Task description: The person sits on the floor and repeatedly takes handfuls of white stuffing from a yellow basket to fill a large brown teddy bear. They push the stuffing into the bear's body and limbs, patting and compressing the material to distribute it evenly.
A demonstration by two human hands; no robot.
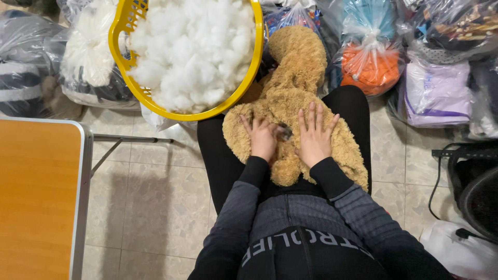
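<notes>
One plush toy (290, 98), one yellow basket (120, 31), two hands (262, 139)

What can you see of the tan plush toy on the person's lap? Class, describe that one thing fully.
The plush toy is tan, with a curly, fuzzy pile like soft fabric fur. It lies across the person's black-clad lap, its long body reaching up toward the yellow basket of white stuffing, which overlaps its upper end. A rounded limb hangs down between the forearms. The left hand presses its middle with curled fingers; the right hand lies flat on it, fingers spread. A small dark spot shows between the hands.
</notes>
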